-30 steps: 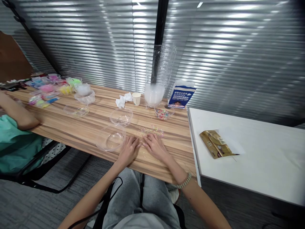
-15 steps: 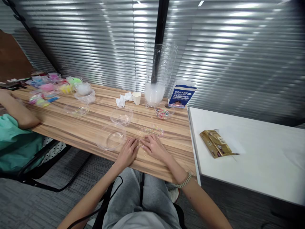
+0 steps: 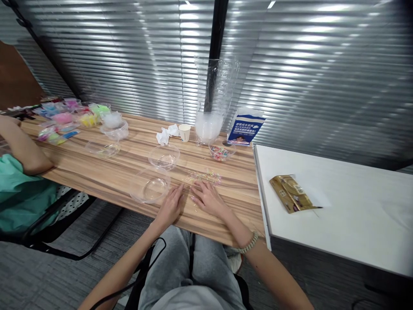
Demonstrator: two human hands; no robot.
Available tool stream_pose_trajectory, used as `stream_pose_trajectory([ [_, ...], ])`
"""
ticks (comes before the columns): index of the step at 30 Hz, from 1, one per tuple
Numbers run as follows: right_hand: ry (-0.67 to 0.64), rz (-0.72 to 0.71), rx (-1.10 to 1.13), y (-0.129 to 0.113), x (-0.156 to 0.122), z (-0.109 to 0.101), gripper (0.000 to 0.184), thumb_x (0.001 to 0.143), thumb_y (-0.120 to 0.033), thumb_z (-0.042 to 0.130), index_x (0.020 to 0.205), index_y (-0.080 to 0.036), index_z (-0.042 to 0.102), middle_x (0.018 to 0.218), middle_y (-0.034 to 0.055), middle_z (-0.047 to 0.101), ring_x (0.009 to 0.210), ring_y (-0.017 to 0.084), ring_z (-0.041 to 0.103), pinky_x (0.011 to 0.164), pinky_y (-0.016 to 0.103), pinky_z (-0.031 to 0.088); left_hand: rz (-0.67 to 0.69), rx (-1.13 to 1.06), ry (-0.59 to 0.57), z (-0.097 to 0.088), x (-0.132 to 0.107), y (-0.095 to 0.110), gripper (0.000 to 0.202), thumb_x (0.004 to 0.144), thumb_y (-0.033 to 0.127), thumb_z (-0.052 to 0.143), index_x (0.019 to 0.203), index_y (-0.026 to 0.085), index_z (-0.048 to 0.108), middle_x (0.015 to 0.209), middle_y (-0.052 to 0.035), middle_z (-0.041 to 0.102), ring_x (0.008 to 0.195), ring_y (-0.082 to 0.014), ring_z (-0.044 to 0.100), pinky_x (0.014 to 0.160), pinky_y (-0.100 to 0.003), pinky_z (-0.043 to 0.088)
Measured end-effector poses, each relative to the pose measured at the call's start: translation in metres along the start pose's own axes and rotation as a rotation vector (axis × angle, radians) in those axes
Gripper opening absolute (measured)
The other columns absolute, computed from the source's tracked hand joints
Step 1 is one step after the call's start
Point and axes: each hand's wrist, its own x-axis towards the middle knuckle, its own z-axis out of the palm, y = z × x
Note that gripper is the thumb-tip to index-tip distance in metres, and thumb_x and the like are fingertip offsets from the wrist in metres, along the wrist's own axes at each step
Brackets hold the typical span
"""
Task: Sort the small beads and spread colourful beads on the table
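Note:
On the wooden table [image 3: 119,181], my right hand [image 3: 209,198] lies palm down with its fingers stretched toward a scatter of small coloured bits [image 3: 204,175]. My left hand [image 3: 171,202] rests on the wood beside it, fingers extended, with a small gap between the two. Neither hand visibly grips anything. A clear round plastic bowl [image 3: 137,196] stands just left of my left hand, with another clear bowl [image 3: 164,157] behind it. Past the scattered bits, a transparent bowl [image 3: 220,153] holds many small coloured pieces.
A tall clear bag with white filling [image 3: 209,127], a blue-and-white packet [image 3: 245,128], a paper cup [image 3: 184,133] and crumpled tissue [image 3: 163,136] line the back. A gold wrapper [image 3: 292,194] lies on the white table [image 3: 355,215]. At left, another person's arm [image 3: 29,150] rests near colourful packets [image 3: 63,118].
My left hand has shifted slightly left, widening the gap between my hands. My right hand stays nearly in place.

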Motion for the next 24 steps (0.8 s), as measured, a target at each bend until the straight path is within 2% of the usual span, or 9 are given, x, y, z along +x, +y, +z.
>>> stream_pose_trajectory([
  [7, 0.031, -0.022, 0.04, 0.0003, -0.0005, -0.0012, 0.033, 0.097, -0.034, 0.047, 0.122, -0.019, 0.061, 0.129, 0.0116, 0.05, 0.117, 0.027, 0.042, 0.1, 0.046, 0.04, 0.025, -0.001, -0.021, -0.0033, 0.0006, 0.0036, 0.042, 0.094, 0.016, 0.036, 0.136, 0.017, 0.043, 0.13, -0.0149, 0.055, 0.121, -0.0248, 0.05, 0.102, -0.048, 0.043],
  [11, 0.022, -0.027, 0.036, -0.0003, -0.0001, -0.0025, 0.035, 0.096, -0.034, 0.048, 0.125, -0.019, 0.059, 0.128, 0.0119, 0.051, 0.116, 0.027, 0.042, 0.1, 0.046, 0.04, 0.064, -0.016, -0.068, -0.0051, 0.0031, 0.0078, 0.039, 0.094, 0.017, 0.037, 0.132, 0.018, 0.047, 0.128, -0.0128, 0.057, 0.121, -0.024, 0.05, 0.102, -0.047, 0.043],
  [14, 0.031, -0.026, 0.058, 0.0006, -0.0008, -0.0028, 0.031, 0.096, -0.032, 0.049, 0.121, -0.02, 0.063, 0.128, 0.011, 0.05, 0.117, 0.027, 0.041, 0.1, 0.047, 0.04, 0.069, -0.006, -0.088, -0.0047, 0.0026, 0.0065, 0.039, 0.093, 0.016, 0.039, 0.131, 0.018, 0.049, 0.125, -0.0115, 0.059, 0.118, -0.0239, 0.052, 0.101, -0.046, 0.044],
  [19, 0.108, -0.001, 0.204, 0.0043, -0.0024, -0.0045, 0.025, 0.096, -0.023, 0.048, 0.115, -0.02, 0.064, 0.118, 0.0096, 0.056, 0.112, 0.024, 0.046, 0.099, 0.044, 0.042, 0.05, -0.003, -0.062, -0.0025, 0.001, 0.001, 0.039, 0.093, 0.014, 0.038, 0.129, 0.02, 0.051, 0.122, -0.0111, 0.059, 0.116, -0.0234, 0.053, 0.098, -0.045, 0.047],
  [24, 0.116, -0.015, 0.343, 0.0064, -0.0023, -0.0006, 0.024, 0.095, -0.016, 0.047, 0.113, -0.017, 0.062, 0.105, 0.0088, 0.059, 0.101, 0.02, 0.053, 0.092, 0.036, 0.048, 0.035, -0.034, -0.083, -0.0018, 0.0087, -0.0001, 0.032, 0.092, 0.015, 0.04, 0.118, 0.02, 0.059, 0.113, -0.0098, 0.06, 0.106, -0.0227, 0.056, 0.093, -0.043, 0.049],
])
